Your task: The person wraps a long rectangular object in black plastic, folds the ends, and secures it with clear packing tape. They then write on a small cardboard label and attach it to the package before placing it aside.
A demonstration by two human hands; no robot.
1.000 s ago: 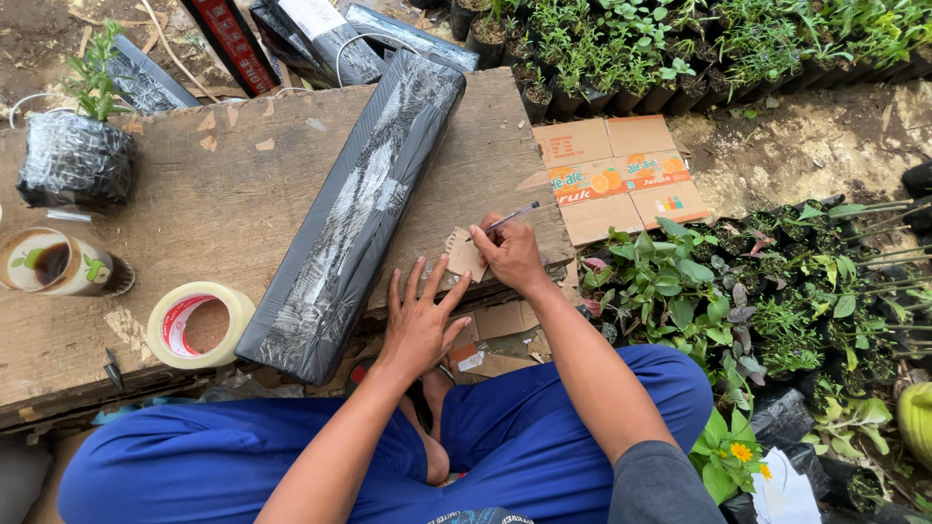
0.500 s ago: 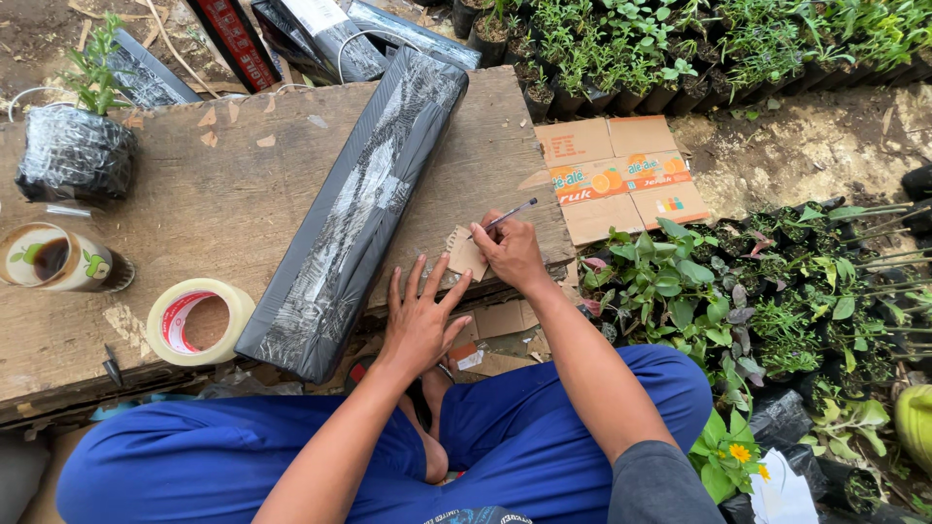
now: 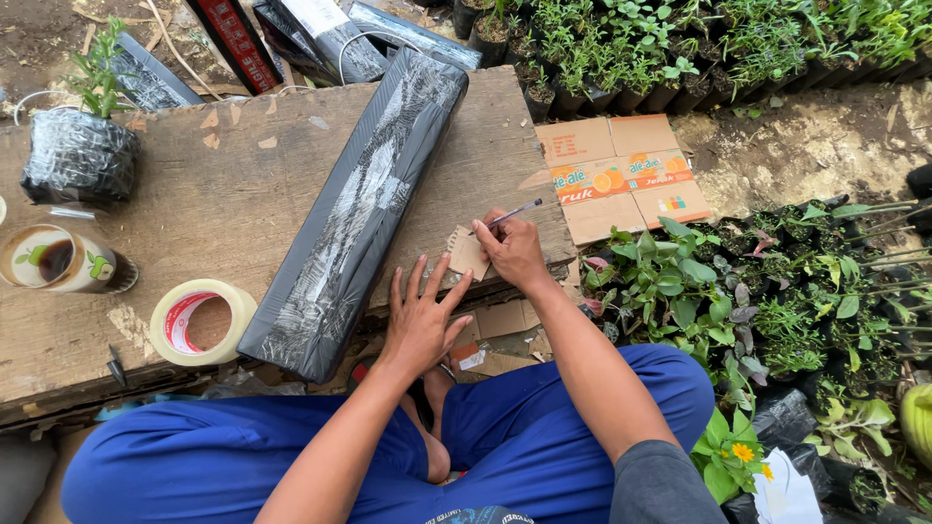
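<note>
Right hand pinches a pen between thumb and fingers, tip down on a small cardboard tag at the near edge of the desk. Left hand lies flat, fingers spread, fingertips pressing the tag's lower corner to pin it. Holds nothing.

Step in hand, as judged: writing on the tag. The next move likely calls for the left hand keeping the tag from sliding while the pen runs across it.

Just left of both hands: long black wrapped parcel, lying diagonally. Further left, a roll of tape, a cup, a bagged seedling. Flattened cardboard box beyond the right hand; potted plants to its right.
</note>
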